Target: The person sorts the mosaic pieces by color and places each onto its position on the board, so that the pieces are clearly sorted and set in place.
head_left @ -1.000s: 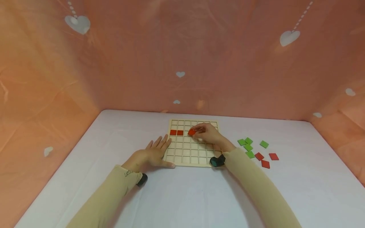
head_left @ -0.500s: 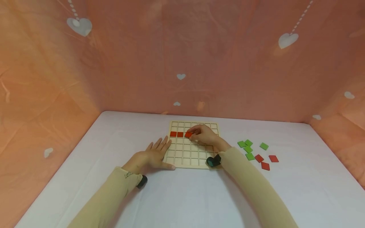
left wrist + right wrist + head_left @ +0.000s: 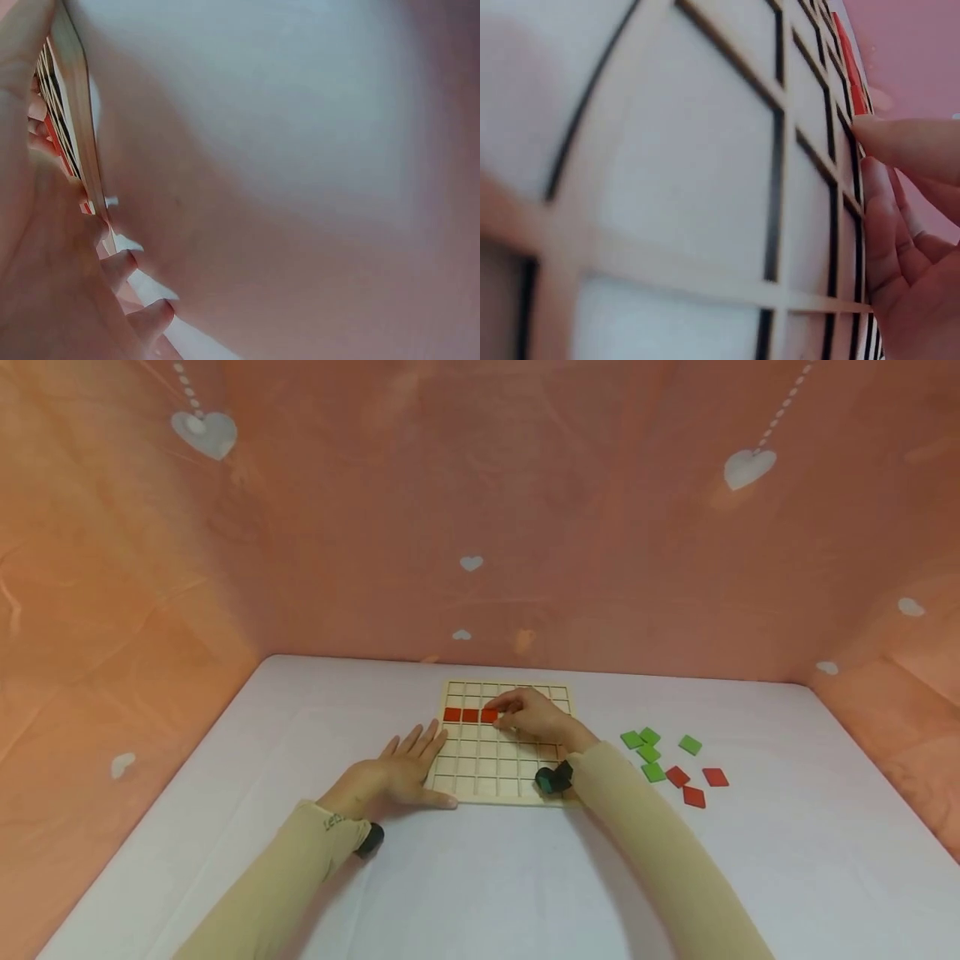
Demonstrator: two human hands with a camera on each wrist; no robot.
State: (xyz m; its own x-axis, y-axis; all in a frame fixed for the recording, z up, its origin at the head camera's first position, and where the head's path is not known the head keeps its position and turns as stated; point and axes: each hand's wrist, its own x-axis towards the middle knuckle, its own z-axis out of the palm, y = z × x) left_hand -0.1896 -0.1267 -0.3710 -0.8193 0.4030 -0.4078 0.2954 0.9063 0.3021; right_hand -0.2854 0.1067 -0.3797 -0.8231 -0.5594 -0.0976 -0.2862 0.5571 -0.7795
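Three red tiles (image 3: 470, 716) occupy one row of the board (image 3: 487, 791) — right hand (image 3: 536, 714) pinches the third tile (image 3: 488, 716), grip narrow; left hand (image 3: 401, 774) spread wide at the edge.

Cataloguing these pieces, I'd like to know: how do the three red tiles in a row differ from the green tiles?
The three red tiles lie on the gridded board; the green tiles lie on the table. The red tiles line up with the grid; the green tiles are loosely scattered. Both are flat and look square.
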